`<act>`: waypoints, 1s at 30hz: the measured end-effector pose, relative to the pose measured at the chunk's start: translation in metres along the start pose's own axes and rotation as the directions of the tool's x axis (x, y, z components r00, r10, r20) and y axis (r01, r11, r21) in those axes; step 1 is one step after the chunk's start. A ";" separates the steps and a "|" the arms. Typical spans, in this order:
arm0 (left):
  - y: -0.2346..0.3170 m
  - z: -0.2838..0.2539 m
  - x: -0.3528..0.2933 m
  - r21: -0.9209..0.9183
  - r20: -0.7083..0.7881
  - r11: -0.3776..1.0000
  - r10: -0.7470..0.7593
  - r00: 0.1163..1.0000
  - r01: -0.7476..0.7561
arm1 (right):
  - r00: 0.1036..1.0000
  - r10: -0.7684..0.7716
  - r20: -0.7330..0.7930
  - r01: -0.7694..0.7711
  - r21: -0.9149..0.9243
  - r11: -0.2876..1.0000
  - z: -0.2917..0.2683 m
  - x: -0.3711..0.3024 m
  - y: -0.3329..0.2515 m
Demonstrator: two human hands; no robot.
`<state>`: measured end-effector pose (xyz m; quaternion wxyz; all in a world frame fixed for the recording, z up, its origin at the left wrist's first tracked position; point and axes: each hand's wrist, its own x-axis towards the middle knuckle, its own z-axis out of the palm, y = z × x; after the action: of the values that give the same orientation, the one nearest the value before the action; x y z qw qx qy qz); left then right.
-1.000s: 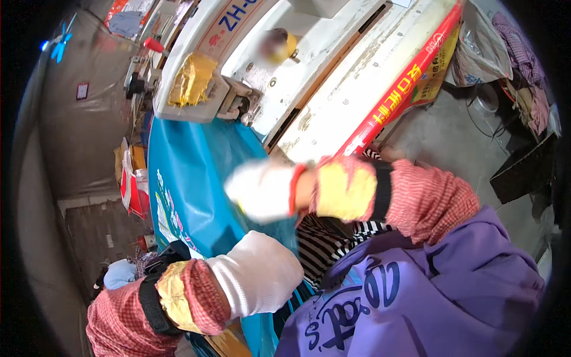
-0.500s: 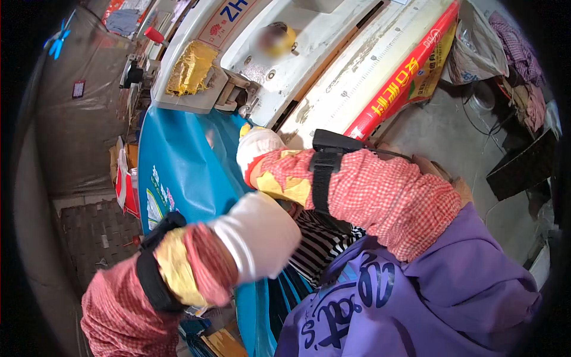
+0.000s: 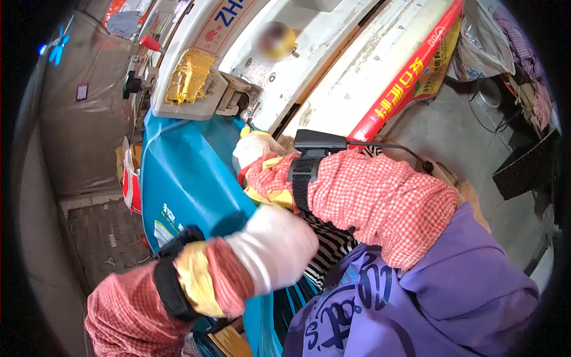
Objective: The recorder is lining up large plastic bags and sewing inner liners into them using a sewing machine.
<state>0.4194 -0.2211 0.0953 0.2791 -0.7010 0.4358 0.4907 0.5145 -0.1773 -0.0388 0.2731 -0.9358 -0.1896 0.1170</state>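
Note:
My right hand (image 3: 257,149), in a white glove with a yellow fingertip, is at the edge of a large blue plastic sack (image 3: 184,172), close to the presser foot (image 3: 247,113) of a sewing machine (image 3: 205,65). Its fingers look closed on the sack's edge, though most are hidden behind the glove. My left hand (image 3: 282,247), also white-gloved, is over the sack's lower part, nearer my lap. Motion smears it and its fingers are out of sight. The sack hangs from the machine down past both hands.
A white machine bed with a red-and-yellow printed strip (image 3: 404,77) runs toward the upper right. Clear plastic bags (image 3: 482,47) and cloth (image 3: 523,41) lie beyond it. A dark box (image 3: 526,166) is on the right floor. Folded blue sheets (image 3: 291,306) are below my left hand.
My left hand has moved right and slightly down, toward my lap. My right hand has shifted slightly left beside the presser foot, and the sack has smoothed and shifted a little.

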 end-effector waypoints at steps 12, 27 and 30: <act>0.014 0.002 -0.014 0.115 0.134 0.993 -0.003 0.991 -0.012 | -0.177 -0.957 -0.228 0.836 0.478 -0.269 0.064 0.089 0.001; 0.020 0.017 -0.035 -0.158 -0.182 0.987 -0.031 0.983 0.002 | 0.121 -0.459 -0.880 -0.499 0.346 -0.795 0.106 0.098 0.007; 0.024 0.009 0.004 -0.203 -0.402 0.979 -0.116 0.908 0.035 | -0.376 -0.384 -0.843 -0.302 0.503 -0.810 0.083 0.112 0.020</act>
<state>0.3950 -0.2263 0.0895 0.1313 -0.8285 0.4080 0.3603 0.5945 -0.1076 -0.1314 0.5613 0.3096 -0.7446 0.1861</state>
